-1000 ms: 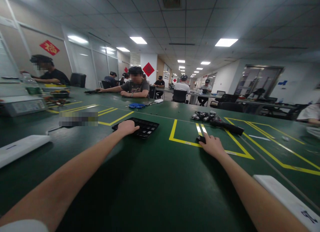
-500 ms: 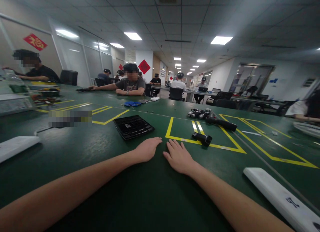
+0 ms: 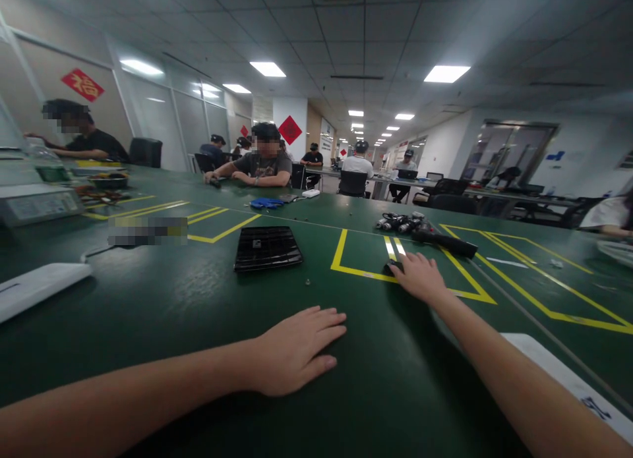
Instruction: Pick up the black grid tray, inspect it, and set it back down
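My left hand (image 3: 301,352) rests palm down on the green table (image 3: 198,339), fingers stretched out and holding nothing. Further forward and to the right, my right hand (image 3: 420,277) is closed over a small black handheld device (image 3: 392,267). Only the device's left end shows; my fingers and palm cover the rest. It lies by the front line of a yellow tape outline (image 3: 366,273). A glossy black ribbed panel (image 3: 268,248), roughly square, lies flat beyond my left hand, apart from it. A tiny piece (image 3: 307,282) sits just right of the panel.
Behind my right hand are a black cylinder (image 3: 448,243) and a cluster of metal-ended parts (image 3: 399,223). White slabs lie at the left (image 3: 44,286) and right (image 3: 568,372). A blue item (image 3: 267,203) is further back. A co-worker (image 3: 264,158) sits across the table.
My right hand has moved forward and right onto the black handheld device. My left hand has drawn back toward me with fingers more spread. The black panel now sits at a different angle.
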The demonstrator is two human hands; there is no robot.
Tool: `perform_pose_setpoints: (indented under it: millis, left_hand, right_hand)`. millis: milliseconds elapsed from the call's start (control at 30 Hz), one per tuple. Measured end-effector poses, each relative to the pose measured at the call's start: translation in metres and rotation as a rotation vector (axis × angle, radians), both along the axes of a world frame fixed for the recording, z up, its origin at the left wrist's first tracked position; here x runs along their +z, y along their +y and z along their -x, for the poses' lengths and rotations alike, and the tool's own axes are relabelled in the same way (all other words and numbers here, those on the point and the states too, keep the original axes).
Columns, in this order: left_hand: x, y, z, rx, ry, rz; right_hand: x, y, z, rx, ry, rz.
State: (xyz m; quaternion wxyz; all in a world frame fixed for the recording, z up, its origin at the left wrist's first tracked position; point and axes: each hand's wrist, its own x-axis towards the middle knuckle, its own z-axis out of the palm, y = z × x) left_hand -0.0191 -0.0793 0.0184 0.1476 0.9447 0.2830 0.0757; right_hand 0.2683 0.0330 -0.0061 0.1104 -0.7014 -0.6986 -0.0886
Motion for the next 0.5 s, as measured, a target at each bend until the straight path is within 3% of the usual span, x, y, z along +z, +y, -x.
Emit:
perform_pose_setpoints:
  millis: [167,333,500]
  left_hand:
    - [-0.005,0.010,-0.002,0.023,0.000,-0.037]
    - [-0.008,0.053,0.002,0.227,0.073,-0.325]
    - [-0.014,0.081,0.013,0.206,0.173,-0.367]
  right_hand:
    - [-0.021,0.000,-0.016,-0.037,0.054,0.023]
    - [-0.020,-0.001,-0.013,-0.032,0.031,-0.016]
    - [-0.020,-0.003,-0.012,-0.024,0.052,-0.038]
